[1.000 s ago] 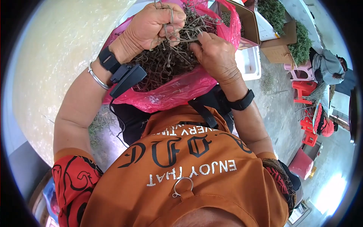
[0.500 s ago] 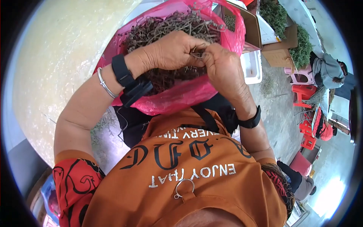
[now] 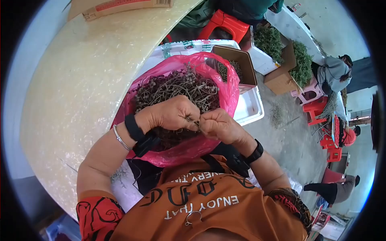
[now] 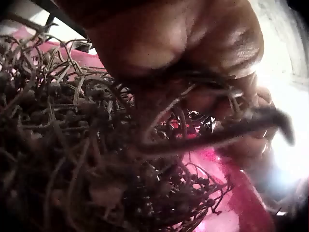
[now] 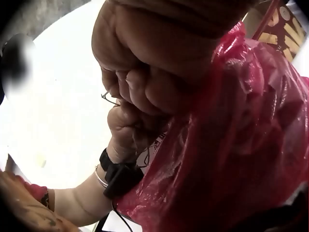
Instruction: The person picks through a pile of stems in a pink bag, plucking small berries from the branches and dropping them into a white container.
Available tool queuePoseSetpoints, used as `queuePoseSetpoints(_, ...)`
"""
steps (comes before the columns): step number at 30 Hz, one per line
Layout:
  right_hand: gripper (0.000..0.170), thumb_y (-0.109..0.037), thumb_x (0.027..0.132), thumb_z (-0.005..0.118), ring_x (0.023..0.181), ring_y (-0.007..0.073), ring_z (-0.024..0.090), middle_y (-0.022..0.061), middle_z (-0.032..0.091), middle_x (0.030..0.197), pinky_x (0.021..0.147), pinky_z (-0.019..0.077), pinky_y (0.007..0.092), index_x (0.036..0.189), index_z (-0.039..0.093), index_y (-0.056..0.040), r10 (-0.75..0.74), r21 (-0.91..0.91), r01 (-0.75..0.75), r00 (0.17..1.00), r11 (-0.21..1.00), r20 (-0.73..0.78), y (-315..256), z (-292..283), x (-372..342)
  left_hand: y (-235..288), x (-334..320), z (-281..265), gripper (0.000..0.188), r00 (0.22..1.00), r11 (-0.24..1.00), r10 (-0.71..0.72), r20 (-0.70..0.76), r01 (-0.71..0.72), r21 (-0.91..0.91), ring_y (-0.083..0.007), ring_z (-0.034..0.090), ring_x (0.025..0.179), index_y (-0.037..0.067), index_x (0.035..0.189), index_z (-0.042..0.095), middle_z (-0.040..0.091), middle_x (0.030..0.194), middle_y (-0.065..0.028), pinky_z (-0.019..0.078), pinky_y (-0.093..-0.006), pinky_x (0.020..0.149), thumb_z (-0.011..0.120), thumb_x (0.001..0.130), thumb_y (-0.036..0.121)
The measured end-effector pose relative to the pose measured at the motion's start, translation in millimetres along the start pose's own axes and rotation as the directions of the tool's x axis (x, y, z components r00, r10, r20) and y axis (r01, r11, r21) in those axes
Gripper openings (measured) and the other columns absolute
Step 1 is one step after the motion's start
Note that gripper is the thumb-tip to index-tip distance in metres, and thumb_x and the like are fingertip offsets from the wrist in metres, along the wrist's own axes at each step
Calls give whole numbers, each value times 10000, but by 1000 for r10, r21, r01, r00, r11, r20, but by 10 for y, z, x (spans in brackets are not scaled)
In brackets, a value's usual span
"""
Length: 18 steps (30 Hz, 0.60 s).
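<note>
A pink plastic bag (image 3: pixel 230 86) stands against the person's lap, filled with a tangle of dried brown stems (image 3: pixel 177 86) bearing small round heads. Over the near part of the pile, the left hand (image 3: pixel 173 113) grips a small bunch of stems with curled fingers. Right up against it, the right hand (image 3: pixel 219 125) pinches the same bunch, fingers folded. In the left wrist view, a bent stem (image 4: pixel 222 135) juts out below the curled fingers. A thin stem end (image 5: pixel 110 99) pokes out between the hands in the right wrist view.
A pale, plastic-covered surface (image 3: pixel 76 104) curves along the left. Behind the bag are a box (image 3: pixel 249 72) of small round pieces and a white foam tray (image 3: pixel 257 106). A red stool (image 3: pixel 229 25), a carton (image 3: pixel 281 80) with green plants and other people (image 3: pixel 337 74) are farther off.
The hands, apart over the pile with stems strung between them, have come together and lowered toward the bag's near side. The head view has shifted, showing more of the area behind the bag.
</note>
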State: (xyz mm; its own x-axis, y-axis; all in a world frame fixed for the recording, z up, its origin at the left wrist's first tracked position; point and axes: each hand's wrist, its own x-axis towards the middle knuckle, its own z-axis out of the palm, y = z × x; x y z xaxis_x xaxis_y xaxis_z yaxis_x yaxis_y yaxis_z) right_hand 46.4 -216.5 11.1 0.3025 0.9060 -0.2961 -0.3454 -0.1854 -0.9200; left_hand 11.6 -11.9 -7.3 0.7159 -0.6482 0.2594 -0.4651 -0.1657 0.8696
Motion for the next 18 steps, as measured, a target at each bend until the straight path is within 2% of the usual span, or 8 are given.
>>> queuePoseSetpoints(1, 205, -121, 846, 522, 513, 66, 406, 10, 470, 552, 458, 353, 230, 682, 548, -3, 2, 7, -2, 1000, 1000, -5, 20, 38, -5, 14, -17, 11, 285, 1000, 1000, -1, 5, 1, -7, -239, 458, 510, 17, 636, 513, 484, 589, -107, 379, -312, 497, 697, 722, 218)
queuePoseSetpoints(4, 264, -199, 887, 517, 469, 54, 338, -31, 407, 558, 421, 275, 206, 671, 500, -49, -341, -307, 257, 902, 917, -264, 46, 107, 75, 20, -35, -47, 270, 991, 987, -62, -120, 43, -155, -183, 451, 503, 3, 639, 510, 461, 569, -87, 373, -298, 500, 679, 743, 185)
queuePoseSetpoints(8, 264, -195, 881, 518, 449, 75, 355, -25, 413, 558, 416, 292, 219, 668, 490, -42, -182, -23, 192, 878, 981, -442, -9, 103, 189, -20, -38, -108, 240, 986, 989, -142, -89, 145, 24, -138, 455, 514, -2, 656, 537, 456, 560, -62, 385, -278, 514, 667, 758, 172)
queuePoseSetpoints(9, 264, -195, 881, 518, 449, 75, 355, -25, 413, 558, 416, 292, 219, 668, 490, -42, -181, -20, 192, 879, 981, -441, -23, 106, 180, -20, -34, -112, 240, 986, 989, -145, -89, 147, 24, -138, 455, 514, -2, 656, 537, 456, 560, -62, 385, -278, 514, 667, 758, 172)
queuePoseSetpoints(13, 256, -177, 885, 496, 434, 104, 384, -16, 436, 560, 414, 310, 222, 673, 499, -34, -170, 274, 188, 981, 943, -90, -114, 134, 21, 13, -51, -102, 217, 973, 987, -121, -198, 98, -124, -109, 456, 525, 0, 681, 561, 458, 558, -50, 389, -270, 521, 658, 770, 172)
queuePoseSetpoints(15, 189, -139, 867, 487, 427, 116, 376, -2, 435, 548, 406, 299, 221, 720, 521, -27, -506, -183, 553, 826, 813, 247, -208, 114, -21, -97, -107, -186, 249, 884, 959, -283, -372, 262, -106, -93, 455, 534, 10, 657, 551, 486, 578, -11, 380, -245, 516, 662, 787, 191)
queuePoseSetpoints(16, 189, -139, 867, 487, 427, 116, 376, -2, 435, 548, 406, 299, 221, 720, 521, -27, -493, -165, 541, 831, 825, 258, -291, 103, -28, -140, -134, -187, 266, 814, 931, -360, -456, 347, -114, -85, 454, 538, 15, 645, 546, 501, 588, 9, 376, -232, 514, 664, 795, 201)
queuePoseSetpoints(18, 117, -113, 831, 486, 420, 106, 332, 9, 421, 534, 405, 273, 211, 778, 537, -22, -608, -540, 584, 778, 607, 157, -346, 95, -99, -86, -138, -134, 241, 785, 877, -472, -402, 372, -304, -79, 466, 549, 17, 663, 560, 515, 603, 11, 383, -224, 518, 661, 798, 189)
